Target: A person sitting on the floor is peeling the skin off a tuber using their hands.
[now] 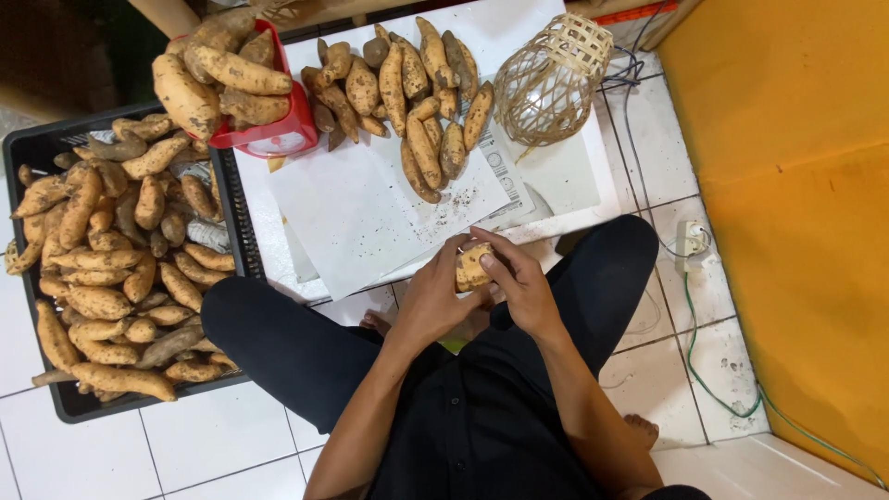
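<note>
I sit cross-legged on a white tiled floor. Both hands hold one small sweet potato over my lap. My left hand grips it from the left and below. My right hand wraps over its right side, fingers curled across the top. Just beyond my hands lies a white sheet of paper speckled with dirt, and a heap of sweet potatoes rests at its far end.
A black crate full of sweet potatoes stands at my left. A red scale pan piled with sweet potatoes sits at the crate's far corner. A woven bamboo basket lies far right. An orange wall, cables and a power socket are to the right.
</note>
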